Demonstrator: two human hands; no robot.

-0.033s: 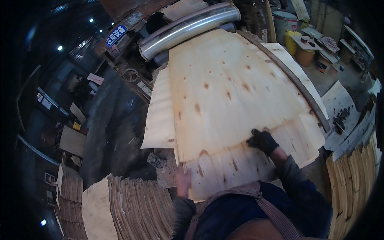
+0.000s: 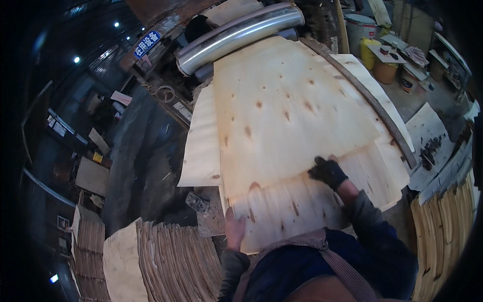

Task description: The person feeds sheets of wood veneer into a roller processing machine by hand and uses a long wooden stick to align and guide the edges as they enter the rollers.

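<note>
The knotty upper veneer sheet [image 2: 276, 126] lies over a lower sheet [image 2: 274, 216], its far end at the metal roller [image 2: 241, 38]. The gloved right hand [image 2: 328, 172] rests at its near edge, the bare left hand [image 2: 235, 229] at the sheets' near left corner; whether either hand grips anything, I cannot tell

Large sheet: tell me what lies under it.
Under the large sheet, a pale sheet sticks out at left, and another sheet shows at right, past the dark bar. Whatever its middle covers can't be seen.
</note>
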